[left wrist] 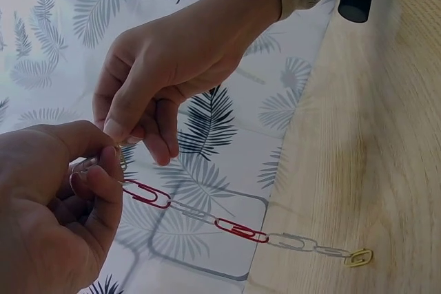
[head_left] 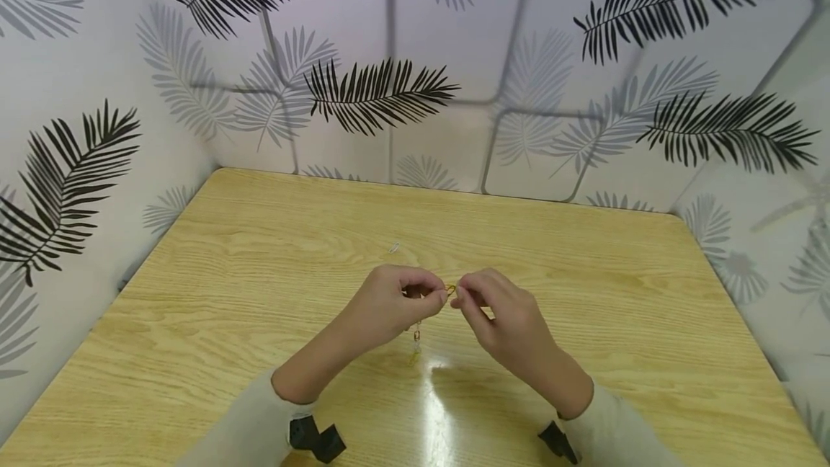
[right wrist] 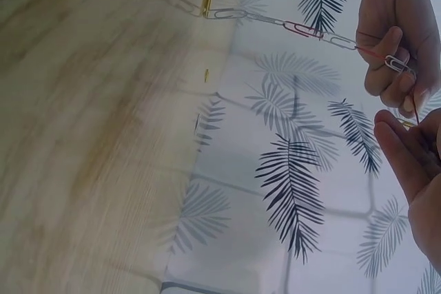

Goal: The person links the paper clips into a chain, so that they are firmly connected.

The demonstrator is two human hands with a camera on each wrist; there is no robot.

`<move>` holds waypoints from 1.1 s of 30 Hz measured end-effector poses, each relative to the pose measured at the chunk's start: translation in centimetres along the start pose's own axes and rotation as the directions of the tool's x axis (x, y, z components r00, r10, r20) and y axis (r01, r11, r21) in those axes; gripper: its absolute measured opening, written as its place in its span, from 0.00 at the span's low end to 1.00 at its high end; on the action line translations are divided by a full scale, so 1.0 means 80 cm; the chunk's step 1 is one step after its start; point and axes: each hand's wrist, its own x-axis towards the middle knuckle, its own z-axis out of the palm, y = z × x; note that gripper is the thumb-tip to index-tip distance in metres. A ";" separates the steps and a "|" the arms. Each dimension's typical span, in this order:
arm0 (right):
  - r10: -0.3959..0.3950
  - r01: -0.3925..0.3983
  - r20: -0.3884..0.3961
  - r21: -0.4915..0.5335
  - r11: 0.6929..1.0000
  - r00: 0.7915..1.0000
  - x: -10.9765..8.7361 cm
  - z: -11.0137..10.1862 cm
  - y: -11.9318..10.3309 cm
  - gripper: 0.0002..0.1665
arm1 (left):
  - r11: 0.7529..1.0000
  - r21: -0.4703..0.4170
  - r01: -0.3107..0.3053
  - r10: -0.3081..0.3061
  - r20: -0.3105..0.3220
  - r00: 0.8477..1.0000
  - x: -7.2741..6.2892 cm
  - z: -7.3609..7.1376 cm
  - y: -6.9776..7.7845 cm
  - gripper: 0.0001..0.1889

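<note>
A chain of linked paper clips hangs from my left hand point(head_left: 389, 305), which grips its upper end between thumb and fingers. Red clips point(left wrist: 241, 230) and silver clips point(left wrist: 293, 242) alternate along part of it, and a yellow clip point(left wrist: 359, 258) ends the dangling strand. Between the fingertips of both hands shows a yellow paper clip point(head_left: 450, 289). My right hand point(head_left: 509, 316) pinches its right side, fingertips close to those of the left. The hands partly hide the held clips.
One loose pale paper clip point(head_left: 394, 247) lies on the wood-grain table point(head_left: 259, 236), beyond the hands. Leaf-patterned wall covering point(head_left: 447, 143) rises behind the table's back edge and along its sides. Dark wrist devices point(head_left: 315, 438) sit at the sleeves.
</note>
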 end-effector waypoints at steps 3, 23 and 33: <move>-0.023 0.023 0.021 -0.009 1.000 1.000 0.002 -0.004 0.002 0.13 | 1.000 -0.012 0.001 -0.001 0.012 1.000 0.000 0.000 0.000 0.07; -0.027 0.028 -0.015 0.049 0.998 1.000 0.007 -0.005 0.001 0.12 | 0.997 -0.065 0.036 -0.038 -0.017 0.999 0.005 -0.007 -0.010 0.06; 0.094 -0.085 -0.025 0.240 0.967 0.995 0.003 -0.011 0.004 0.11 | 0.993 -0.113 0.035 -0.034 0.008 0.999 0.006 -0.007 -0.006 0.06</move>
